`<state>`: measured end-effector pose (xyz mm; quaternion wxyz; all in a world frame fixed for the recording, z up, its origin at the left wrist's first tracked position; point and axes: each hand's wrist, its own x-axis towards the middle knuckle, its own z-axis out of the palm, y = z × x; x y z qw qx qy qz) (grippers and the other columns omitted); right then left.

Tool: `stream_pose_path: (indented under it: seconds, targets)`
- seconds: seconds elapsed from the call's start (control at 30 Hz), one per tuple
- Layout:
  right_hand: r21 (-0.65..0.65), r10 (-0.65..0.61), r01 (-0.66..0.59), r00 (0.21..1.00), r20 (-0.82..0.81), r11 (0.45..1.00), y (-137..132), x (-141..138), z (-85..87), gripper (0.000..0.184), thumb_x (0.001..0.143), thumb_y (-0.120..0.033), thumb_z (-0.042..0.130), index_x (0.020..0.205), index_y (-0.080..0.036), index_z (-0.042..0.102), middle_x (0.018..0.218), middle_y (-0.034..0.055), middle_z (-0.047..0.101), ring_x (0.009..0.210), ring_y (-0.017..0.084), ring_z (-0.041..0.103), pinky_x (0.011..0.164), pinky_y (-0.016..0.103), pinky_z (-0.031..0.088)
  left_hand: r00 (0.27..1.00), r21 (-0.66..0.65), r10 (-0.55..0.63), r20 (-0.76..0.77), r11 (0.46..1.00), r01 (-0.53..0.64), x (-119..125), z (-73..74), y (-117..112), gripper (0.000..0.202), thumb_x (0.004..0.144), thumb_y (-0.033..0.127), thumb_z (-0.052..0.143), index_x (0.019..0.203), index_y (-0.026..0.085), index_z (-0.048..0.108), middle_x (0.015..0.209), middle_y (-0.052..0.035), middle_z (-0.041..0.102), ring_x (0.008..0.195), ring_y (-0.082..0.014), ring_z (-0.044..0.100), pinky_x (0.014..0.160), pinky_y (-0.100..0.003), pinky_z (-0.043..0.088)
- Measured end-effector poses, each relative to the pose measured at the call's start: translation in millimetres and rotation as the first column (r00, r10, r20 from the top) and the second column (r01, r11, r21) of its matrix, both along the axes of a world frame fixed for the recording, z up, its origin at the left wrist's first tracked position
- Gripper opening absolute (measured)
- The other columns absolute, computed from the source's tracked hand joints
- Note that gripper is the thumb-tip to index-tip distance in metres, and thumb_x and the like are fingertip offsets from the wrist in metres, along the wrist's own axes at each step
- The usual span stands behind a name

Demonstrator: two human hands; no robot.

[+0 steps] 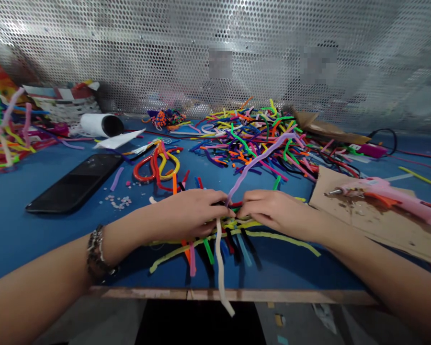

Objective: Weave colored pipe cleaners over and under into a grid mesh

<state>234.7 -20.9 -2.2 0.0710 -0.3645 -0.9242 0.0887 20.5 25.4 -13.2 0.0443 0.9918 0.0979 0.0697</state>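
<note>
Holding together crossed strips [233, 223] at the lower centre of the frame, near the close edge of the blue table [129, 274]. Apparently only partly done: already interlaced in the middle, but left loose and untucked at the visible ends. Fuzzy and many-coloured, with short black, green, orange, pink and blue ends poking toward the bottom, a yellow-green strip [276, 235] running crosswise, a cream strip [220, 261] hanging past the table edge and a purple strip [256, 162] slanting up to the right. Pinching the middle with bent fingertips of the left hand [194, 211] and right hand [278, 211]; impossible to tell the exact strip caught in either grip. Farther out, red and yellow loops [154, 165] left of centre, a phone [77, 184] at left, a pink glue gun [395, 194] on cardboard [384, 230] at right.
</note>
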Motion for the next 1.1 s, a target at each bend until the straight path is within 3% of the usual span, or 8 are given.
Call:
stream_pose_path:
  seconds: [0.2, 0.57, 0.7, 0.93, 1.1]
  targets:
    - [-0.062, -0.028, 0.02, 0.992, -0.127, 0.998, 2.5, 0.4, -5.4, 0.017, 0.086, -0.018, 0.043, 0.083, -0.014, 0.06, 0.076, 0.0021, 0.053, 0.068, 0.011, 0.052, 0.064, 0.021, 0.039, 0.999, -0.006, 0.054, 0.005, 0.999, -0.054, 0.2, 2.3, -2.0, 0.016, 0.078, 0.014, 0.052, 0.094, 0.016, 0.053, 0.105, -0.006, 0.052, 0.084, -0.0168, 0.055, 0.075, -0.027, 0.043]
    - [-0.059, 0.001, -0.006, 0.995, -0.1, 0.998, 2.2, -4.6, -6.2, 0.018, 0.086, -0.022, 0.045, 0.082, -0.014, 0.06, 0.079, 0.0041, 0.054, 0.071, 0.013, 0.052, 0.064, 0.023, 0.04, 0.996, -0.017, 0.079, -0.039, 0.997, -0.08, 1.4, 4.6, -4.0, 0.018, 0.076, 0.012, 0.052, 0.093, 0.018, 0.055, 0.1, -0.0035, 0.051, 0.077, -0.0151, 0.056, 0.071, -0.026, 0.044]
    - [-0.03, 0.003, -0.005, 0.997, -0.073, 1.0, 2.6, -6.6, -5.9, 0.019, 0.087, -0.023, 0.044, 0.079, -0.015, 0.059, 0.076, 0.0032, 0.054, 0.069, 0.012, 0.052, 0.063, 0.023, 0.039, 0.991, -0.002, 0.119, -0.055, 0.993, -0.12, 0.8, 6.2, -5.2, 0.018, 0.076, 0.014, 0.053, 0.093, 0.017, 0.053, 0.105, -0.0045, 0.05, 0.07, -0.0131, 0.055, 0.063, -0.024, 0.044]
    - [0.029, -0.063, 0.065, 0.997, -0.045, 0.997, 0.7, -7.1, -5.7, 0.011, 0.083, -0.022, 0.049, 0.078, -0.016, 0.057, 0.075, 0.0022, 0.056, 0.067, 0.013, 0.052, 0.061, 0.023, 0.038, 0.988, 0.053, 0.137, 0.076, 0.989, -0.141, -2.2, 6.4, -3.7, 0.019, 0.075, 0.019, 0.054, 0.093, 0.017, 0.047, 0.106, -0.0063, 0.048, 0.088, -0.0174, 0.051, 0.075, -0.027, 0.041]
    - [0.044, -0.062, 0.063, 0.998, -0.031, 0.997, 1.3, -7.5, -6.2, 0.012, 0.083, -0.022, 0.049, 0.077, -0.016, 0.057, 0.074, 0.0021, 0.055, 0.066, 0.013, 0.052, 0.06, 0.023, 0.037, 0.985, 0.046, 0.16, 0.06, 0.986, -0.163, -1.7, 5.6, -2.9, 0.019, 0.076, 0.021, 0.055, 0.091, 0.016, 0.046, 0.101, -0.0049, 0.049, 0.08, -0.0157, 0.05, 0.07, -0.026, 0.04]
